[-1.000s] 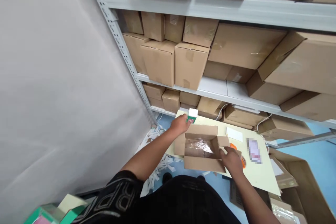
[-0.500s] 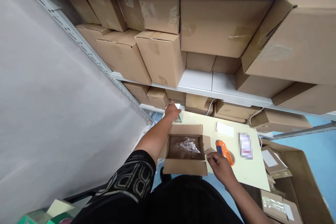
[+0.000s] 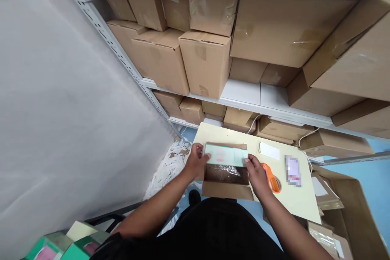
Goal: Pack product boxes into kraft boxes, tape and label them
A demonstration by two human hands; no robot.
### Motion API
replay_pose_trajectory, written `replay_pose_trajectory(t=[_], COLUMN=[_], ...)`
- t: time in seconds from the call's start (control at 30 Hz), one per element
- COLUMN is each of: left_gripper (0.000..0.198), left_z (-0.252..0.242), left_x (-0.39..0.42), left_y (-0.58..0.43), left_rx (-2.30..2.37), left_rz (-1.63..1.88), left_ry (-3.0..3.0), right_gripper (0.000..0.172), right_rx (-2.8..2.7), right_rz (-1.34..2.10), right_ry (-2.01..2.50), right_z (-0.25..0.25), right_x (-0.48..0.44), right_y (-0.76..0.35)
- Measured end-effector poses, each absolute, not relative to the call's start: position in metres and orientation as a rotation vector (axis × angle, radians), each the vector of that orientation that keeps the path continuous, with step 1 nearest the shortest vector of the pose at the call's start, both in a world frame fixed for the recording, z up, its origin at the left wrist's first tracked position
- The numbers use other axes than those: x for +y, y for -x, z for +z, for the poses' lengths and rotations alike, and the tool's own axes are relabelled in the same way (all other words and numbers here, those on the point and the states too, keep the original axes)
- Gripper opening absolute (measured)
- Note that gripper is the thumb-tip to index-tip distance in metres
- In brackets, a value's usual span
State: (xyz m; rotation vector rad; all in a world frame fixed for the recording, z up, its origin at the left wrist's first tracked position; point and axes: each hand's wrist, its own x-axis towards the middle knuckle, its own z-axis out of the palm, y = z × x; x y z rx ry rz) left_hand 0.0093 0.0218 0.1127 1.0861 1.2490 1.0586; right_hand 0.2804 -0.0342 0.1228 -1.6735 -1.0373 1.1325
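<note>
A flat white and pale green box (image 3: 226,155) is held level above an open cardboard box (image 3: 227,189). My left hand (image 3: 196,159) grips its left end, thumb on top. At the other end my right hand (image 3: 256,170) has its fingers closed on the edge. Crumpled clear plastic wrap (image 3: 228,170) shows inside the cardboard box, whose far part is hidden under the pale box. An orange tape dispenser (image 3: 271,178) lies just right of my right hand.
The cream table (image 3: 301,205) also bears white paper slips (image 3: 269,150) and a blurred purple packet (image 3: 293,171). Shelves with brown cartons (image 3: 204,63) rise behind. A large carton (image 3: 359,203) with parcels stands right; green boxes (image 3: 51,245) sit lower left.
My left hand has brought the pale green and white box from the table's far left corner to above the cardboard box. My right hand has taken hold of its other end. The view has shifted.
</note>
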Motion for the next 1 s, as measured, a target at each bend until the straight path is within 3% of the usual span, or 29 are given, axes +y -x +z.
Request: replay_pose_trajectory(t=[0.13, 0.3, 0.47, 0.57, 0.73, 0.9, 1.0], left_gripper=[0.032, 0.047, 0.021, 0.037, 0.070, 0.060, 0.060], left_z=[0.086, 0.072, 0.056, 0.047, 0.035, 0.025, 0.022], left_x=[-0.023, -0.027, -0.010, -0.005, -0.013, -0.023, -0.026], left_y=[-0.014, -0.008, 0.001, 0.006, 0.018, 0.014, 0.003], left_rx=[1.339, 1.509, 1.509, 1.436, 1.571, 1.521, 1.502], left_rz=[0.831, 0.600, 0.454, 0.491, 0.649, 0.371, 0.395], left_ry=[-1.256, -1.823, -2.062, -2.048, -1.809, -1.400, -1.370], right_gripper=[0.044, 0.040, 0.031, 0.031, 0.045, 0.037, 0.040], right_rx=[-1.316, -1.535, -1.734, -1.745, -1.565, -1.573, -1.610], right_rz=[0.985, 0.789, 0.539, 0.532, 0.431, 0.929, 0.953], right_ry=[1.994, 2.270, 2.423, 2.471, 2.538, 2.501, 2.479], right_z=[0.102, 0.072, 0.063, 0.064, 0.062, 0.043, 0.032], right_x=[-0.050, -0.057, -0.046, -0.043, -0.048, -0.052, -0.051], right_y=[-0.280, -0.272, -0.256, -0.255, -0.279, -0.295, -0.297])
